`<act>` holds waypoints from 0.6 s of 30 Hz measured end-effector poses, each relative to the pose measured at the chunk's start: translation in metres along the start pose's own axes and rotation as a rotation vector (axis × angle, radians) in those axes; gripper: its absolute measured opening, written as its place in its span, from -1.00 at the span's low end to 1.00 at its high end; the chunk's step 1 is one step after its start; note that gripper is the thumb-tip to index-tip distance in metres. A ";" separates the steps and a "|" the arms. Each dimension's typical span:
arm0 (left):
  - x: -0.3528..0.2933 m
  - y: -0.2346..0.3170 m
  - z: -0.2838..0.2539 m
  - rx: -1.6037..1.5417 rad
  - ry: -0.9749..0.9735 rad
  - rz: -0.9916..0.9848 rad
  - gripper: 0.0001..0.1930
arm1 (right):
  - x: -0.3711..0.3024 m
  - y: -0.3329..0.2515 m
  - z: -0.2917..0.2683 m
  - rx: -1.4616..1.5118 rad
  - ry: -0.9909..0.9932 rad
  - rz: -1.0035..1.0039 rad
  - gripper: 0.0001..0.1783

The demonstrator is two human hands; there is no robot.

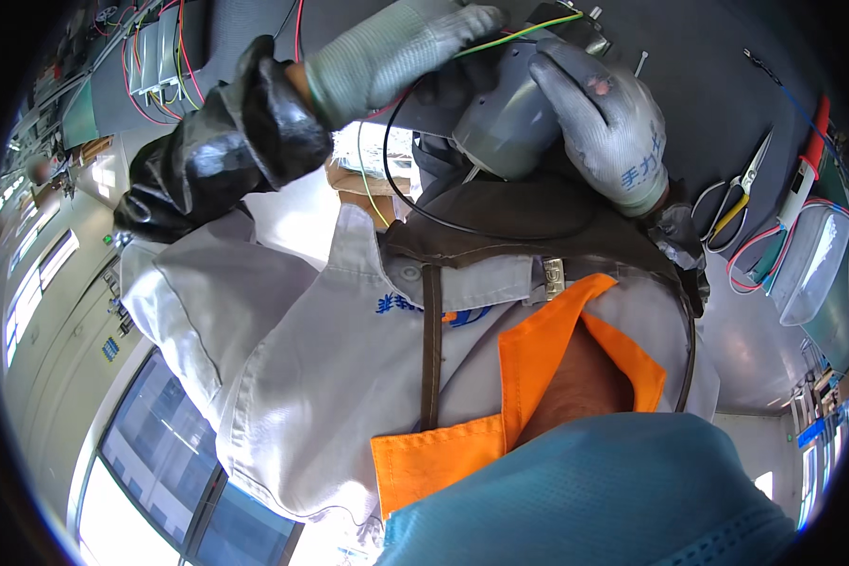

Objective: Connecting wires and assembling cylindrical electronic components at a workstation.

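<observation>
My left hand (396,57), in a pale knitted glove with a dark sleeve guard above it, is closed around a green-and-yellow wire (519,36). That wire runs right to metal fittings at the top of a grey cylindrical housing (505,132). My gloved right hand (611,127) grips the housing's right side, its thumb and fingers curled near the wire's far stretch. A black cable (393,179) loops down below my left hand across my apron. The left fingertips and the underside of the housing are partly hidden.
On the dark work surface at right lie scissors (734,203), a red-handled tool (811,151) and a clear plastic box (814,269). A blue cable (802,108) stretches beside them. At upper left stand grey units with coloured wires (160,57). Below the bench is a cardboard box (363,193).
</observation>
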State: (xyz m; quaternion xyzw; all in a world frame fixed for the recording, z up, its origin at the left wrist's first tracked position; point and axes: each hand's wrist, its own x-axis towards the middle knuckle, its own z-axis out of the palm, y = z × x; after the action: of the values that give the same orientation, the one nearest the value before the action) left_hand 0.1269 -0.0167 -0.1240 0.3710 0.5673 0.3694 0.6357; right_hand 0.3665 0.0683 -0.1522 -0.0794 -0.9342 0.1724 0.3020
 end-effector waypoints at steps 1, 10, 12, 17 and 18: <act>-0.002 0.017 0.004 0.016 0.031 -0.069 -0.82 | 0.003 0.000 0.004 0.037 0.022 -0.007 -0.41; 0.028 -0.020 0.046 -0.453 0.317 0.165 -0.89 | 0.013 0.011 -0.003 1.002 0.342 0.788 -0.71; 0.027 -0.010 0.061 -0.443 0.391 0.198 -0.90 | 0.018 0.011 -0.005 1.289 0.482 0.968 -0.73; 0.030 -0.007 0.063 -0.294 0.456 0.163 -0.89 | 0.015 0.015 0.003 1.370 0.583 0.931 -0.65; 0.030 -0.008 0.062 -0.289 0.459 0.163 -0.89 | 0.017 0.013 0.004 1.346 0.615 0.923 -0.60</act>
State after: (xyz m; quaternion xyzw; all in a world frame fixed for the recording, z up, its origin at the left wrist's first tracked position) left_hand 0.1918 0.0030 -0.1391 0.2276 0.6063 0.5707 0.5049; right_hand 0.3516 0.0838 -0.1511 -0.2976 -0.3856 0.7637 0.4236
